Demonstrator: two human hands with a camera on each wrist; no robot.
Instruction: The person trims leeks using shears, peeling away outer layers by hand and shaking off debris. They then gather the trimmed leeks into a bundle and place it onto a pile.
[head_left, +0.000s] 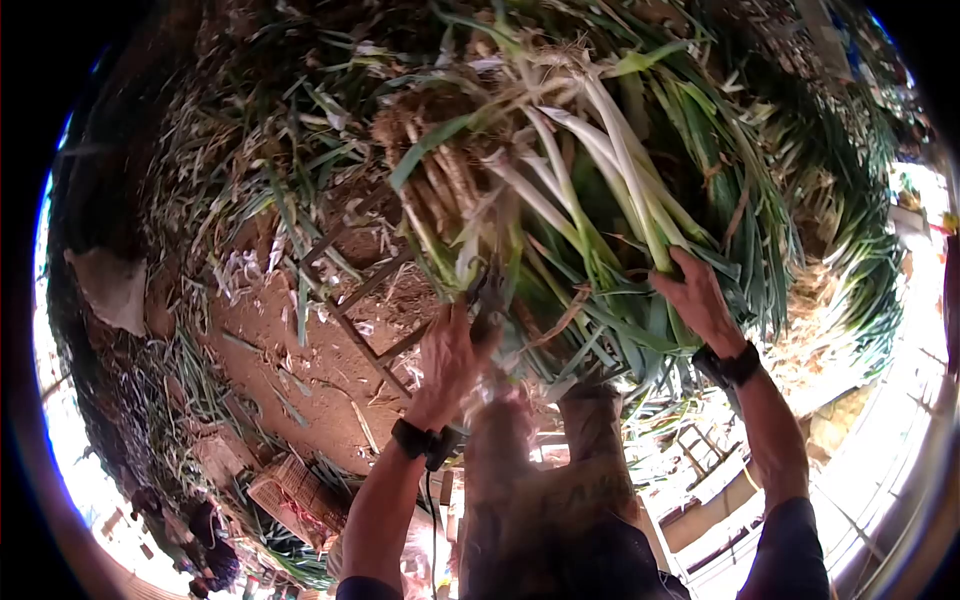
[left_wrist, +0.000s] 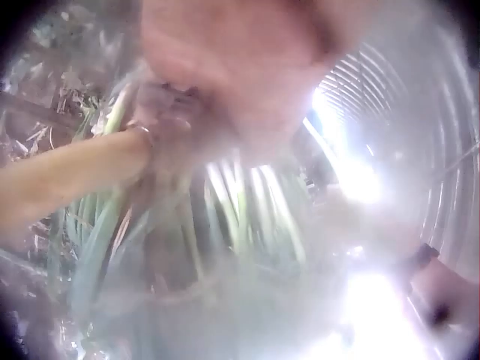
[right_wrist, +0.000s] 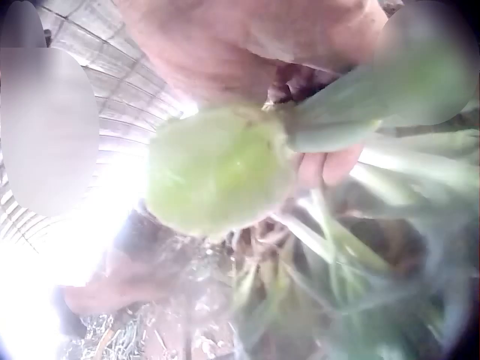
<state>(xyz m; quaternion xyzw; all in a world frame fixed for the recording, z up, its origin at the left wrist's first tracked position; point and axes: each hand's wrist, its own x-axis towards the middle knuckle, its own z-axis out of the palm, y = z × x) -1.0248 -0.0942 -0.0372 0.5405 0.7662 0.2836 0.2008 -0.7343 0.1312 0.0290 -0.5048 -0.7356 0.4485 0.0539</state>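
Note:
My left hand is at the lower end of a clump of long-leaved leeks with brown, soil-covered roots. In the left wrist view its curled fingers hold a tool by the end of a round, pale wooden handle; the tool's working part is hidden and blurred. My right hand grips a long white-and-green leek low on its stalk, with its stringy roots pointing up and away. The right wrist view shows a pale green cut end close below that hand. More leek stalks lie between the hands.
Leaf scraps cover much of the far and left ground. A thin bar frame lies on bare soil beside the left hand. A woven basket stands at lower left. Piled leeks line the right side.

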